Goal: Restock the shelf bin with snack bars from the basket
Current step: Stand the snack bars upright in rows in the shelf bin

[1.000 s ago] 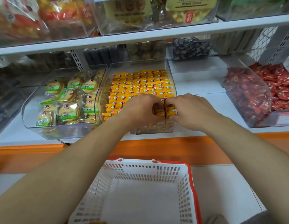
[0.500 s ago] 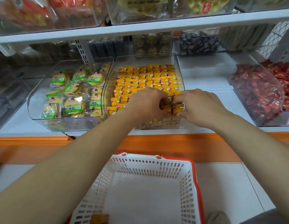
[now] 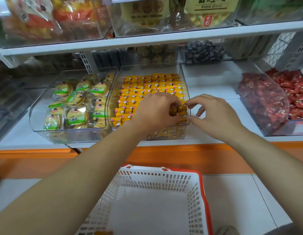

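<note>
The fixture is a white shelving unit. The upper shelf board [image 3: 164, 39] runs across the far top; the lower shelf [image 3: 215, 73] lies beneath it. A slotted upright [image 3: 85, 61] stands at far left of centre. A wire mesh panel [image 3: 279, 46] closes the far right. An orange band [image 3: 198, 156] runs beneath the lower shelf's front edge. The floor [image 3: 240, 200] is pale tile with thin joints. Lighting is even and diffuse.

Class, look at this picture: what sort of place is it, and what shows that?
Most likely a shop's snack aisle: white shelves hold clear bins of wrapped snack bars and biscuits, and a shopping basket stands below.
</note>
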The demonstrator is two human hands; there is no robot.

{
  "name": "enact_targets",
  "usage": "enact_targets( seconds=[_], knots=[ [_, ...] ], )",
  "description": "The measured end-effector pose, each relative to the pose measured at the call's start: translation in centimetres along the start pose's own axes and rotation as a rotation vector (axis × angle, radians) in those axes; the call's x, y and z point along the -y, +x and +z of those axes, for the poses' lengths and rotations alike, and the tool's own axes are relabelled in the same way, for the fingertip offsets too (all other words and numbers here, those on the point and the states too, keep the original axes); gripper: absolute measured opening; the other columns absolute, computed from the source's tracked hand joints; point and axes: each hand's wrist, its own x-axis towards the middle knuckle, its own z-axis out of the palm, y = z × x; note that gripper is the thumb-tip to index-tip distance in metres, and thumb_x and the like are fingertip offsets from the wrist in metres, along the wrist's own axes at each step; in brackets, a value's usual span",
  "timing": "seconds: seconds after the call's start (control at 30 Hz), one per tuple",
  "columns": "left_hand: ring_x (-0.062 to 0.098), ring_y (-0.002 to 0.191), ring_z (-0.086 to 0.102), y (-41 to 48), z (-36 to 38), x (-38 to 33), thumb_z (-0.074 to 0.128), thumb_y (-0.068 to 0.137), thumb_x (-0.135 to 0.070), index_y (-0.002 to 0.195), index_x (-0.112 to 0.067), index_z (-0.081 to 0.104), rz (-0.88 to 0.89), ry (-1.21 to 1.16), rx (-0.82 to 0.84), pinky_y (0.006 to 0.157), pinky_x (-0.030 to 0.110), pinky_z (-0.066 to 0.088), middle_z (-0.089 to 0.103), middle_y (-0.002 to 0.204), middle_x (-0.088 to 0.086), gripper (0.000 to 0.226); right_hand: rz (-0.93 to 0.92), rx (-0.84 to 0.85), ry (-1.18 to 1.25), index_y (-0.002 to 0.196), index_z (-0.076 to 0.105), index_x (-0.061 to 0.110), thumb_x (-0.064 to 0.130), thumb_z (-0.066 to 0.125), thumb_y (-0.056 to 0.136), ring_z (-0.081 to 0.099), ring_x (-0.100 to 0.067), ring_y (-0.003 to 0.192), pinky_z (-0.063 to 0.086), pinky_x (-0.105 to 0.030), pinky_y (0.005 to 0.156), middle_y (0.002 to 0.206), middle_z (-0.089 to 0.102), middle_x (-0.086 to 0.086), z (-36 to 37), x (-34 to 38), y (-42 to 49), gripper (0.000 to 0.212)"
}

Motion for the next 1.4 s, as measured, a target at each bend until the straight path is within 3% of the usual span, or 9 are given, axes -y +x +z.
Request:
enact_targets(
  seconds=[0.1, 0.23, 0.5, 0.67, 0.9, 1.07, 1.27, 1.4],
  knots=[
    [0.014, 0.091, 0.065, 0.8, 0.4, -0.8, 0.075, 0.087, -0.042, 0.112, -0.025, 0.073, -0.036, -0.066, 0.094, 0.08, 0.035, 0.058, 0.074, 0.103, -0.007, 0.031, 0.061, -0.052, 0.082, 0.118, 0.063, 0.031, 0.023, 0.071, 0.088, 0.064, -0.005, 0.075, 0.053, -0.035, 0.074, 0.099, 0.061, 0.016, 0.1, -0.9, -0.2, 0.033],
    [0.014, 0.088, 0.063, 1.4, 0.6, -0.6, 0.073, 0.089, -0.044, 0.108, -0.025, 0.074, 0.009, -0.006, 0.158, 0.075, 0.037, 0.059, 0.073, 0.1, -0.007, 0.028, 0.111, 0.027, 0.151, 0.13, 0.057, 0.03, 0.027, 0.063, 0.094, 0.061, -0.006, 0.077, 0.051, -0.033, 0.073, 0.082, 0.066, 0.02, 1.0, -1.2, -0.2, 0.037],
    [0.017, 0.082, 0.061, 1.5, 1.0, -1.0, 0.072, 0.085, -0.056, 0.103, -0.025, 0.068, -0.054, -0.019, 0.197, 0.069, 0.036, 0.056, 0.065, 0.092, -0.005, 0.035, 0.144, 0.088, 0.186, 0.135, 0.048, 0.026, 0.031, 0.06, 0.098, 0.062, -0.011, 0.079, 0.05, -0.034, 0.073, 0.089, 0.069, 0.011, 1.2, -1.1, 0.3, 0.039],
    [0.023, 0.096, 0.065, 1.2, 1.4, -1.0, 0.067, 0.089, -0.057, 0.127, -0.034, 0.063, -0.009, 0.099, 0.251, 0.075, 0.035, 0.057, 0.071, 0.106, -0.003, 0.044, 0.158, 0.099, 0.175, 0.136, 0.049, 0.026, 0.029, 0.06, 0.098, 0.064, -0.012, 0.081, 0.052, -0.035, 0.074, 0.087, 0.069, 0.011, 1.2, -1.0, 0.3, 0.04],
    [0.018, 0.084, 0.065, 0.8, 1.0, -1.1, 0.073, 0.084, -0.056, 0.114, -0.027, 0.073, -0.145, -0.047, 0.159, 0.074, 0.035, 0.058, 0.073, 0.094, -0.006, 0.042, 0.149, 0.098, 0.185, 0.135, 0.049, 0.026, 0.029, 0.06, 0.098, 0.063, -0.008, 0.08, 0.05, -0.034, 0.073, 0.084, 0.068, 0.013, 1.3, -1.0, 0.3, 0.039],
    [0.02, 0.08, 0.063, 1.1, 1.4, -2.0, 0.07, 0.084, -0.059, 0.112, -0.025, 0.07, -0.192, 0.11, 0.112, 0.064, 0.03, 0.05, 0.068, 0.088, -0.004, 0.043, 0.147, 0.1, 0.201, 0.135, 0.048, 0.027, 0.03, 0.06, 0.098, 0.063, -0.006, 0.078, 0.047, -0.031, 0.065, 0.083, 0.067, 0.015, 1.5, -1.3, 0.3, 0.039],
    [0.027, 0.085, 0.065, 0.9, 2.1, -2.3, 0.064, 0.086, -0.066, 0.115, -0.026, 0.064, -0.249, 0.266, 0.127, 0.068, 0.035, 0.055, 0.069, 0.098, 0.003, 0.049, 0.132, 0.135, 0.179, 0.138, 0.047, 0.027, 0.027, 0.061, 0.097, 0.063, -0.01, 0.082, 0.048, -0.033, 0.072, 0.086, 0.066, 0.017, 1.9, -1.2, 0.3, 0.044],
    [0.024, 0.077, 0.054, 1.1, 2.2, -2.8, 0.064, 0.089, -0.062, 0.115, -0.025, 0.063, -0.261, 0.313, 0.141, 0.062, 0.032, 0.046, 0.06, 0.09, 0.002, 0.046, 0.134, 0.141, 0.166, 0.139, 0.047, 0.026, 0.028, 0.063, 0.096, 0.062, -0.015, 0.086, 0.05, -0.036, 0.075, 0.09, 0.066, 0.013, 1.9, -0.9, 0.4, 0.046]
  ],
)
